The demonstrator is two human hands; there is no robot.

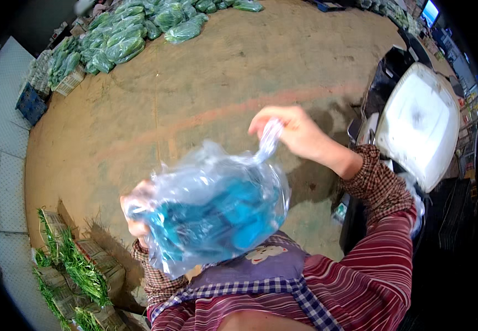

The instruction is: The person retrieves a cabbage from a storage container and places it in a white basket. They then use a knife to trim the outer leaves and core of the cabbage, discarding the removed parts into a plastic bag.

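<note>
A clear plastic bag (218, 211) with bright blue contents hangs between my hands in front of my apron. What the blue items are cannot be made out through the creased, blurred film. My left hand (139, 207) grips the bag's left side, its fingers partly behind the plastic. Up and to the right, my right hand (284, 126) pinches a gathered, twisted end of the same bag.
Wooden crates (102, 260) of leafy greens stand at lower left. Green vegetables in plastic bags (125, 41) are heaped at upper left beside a blue crate (32, 103). A vehicle with a white seat-like panel (419, 124) stands close on my right.
</note>
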